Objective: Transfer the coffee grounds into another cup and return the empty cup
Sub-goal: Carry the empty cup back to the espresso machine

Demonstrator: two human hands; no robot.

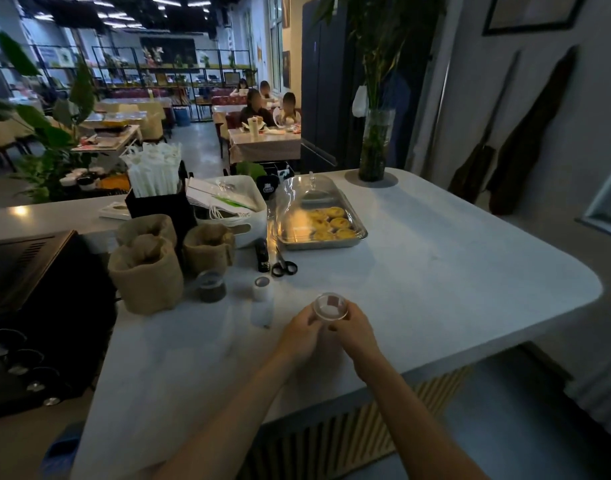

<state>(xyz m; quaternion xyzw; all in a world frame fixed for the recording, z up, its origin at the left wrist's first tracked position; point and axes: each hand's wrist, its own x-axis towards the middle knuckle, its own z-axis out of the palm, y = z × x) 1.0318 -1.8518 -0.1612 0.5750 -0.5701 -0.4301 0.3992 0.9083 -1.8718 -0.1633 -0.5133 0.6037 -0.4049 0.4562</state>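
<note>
Head view: both hands, left hand (302, 332) and right hand (354, 327), close their fingers around a small clear cup (331, 307), held upright just above the white counter (453, 271). It looks empty. The cup of dark coffee grounds (211, 286) stands forward and left, nearer the left hand.

Dim, cool light fills the foreground, with bright ceiling strip lights (117, 15) and a window (275, 43) glowing deep in the room behind. The white counter (435, 258) reflects a small hot spot at its left end, and glare streaks the clear tray cover (307, 199). Wide-angle distortion bends the edges; corners darken. The whole frame is soft, with the nearest forearms blurred.
</note>
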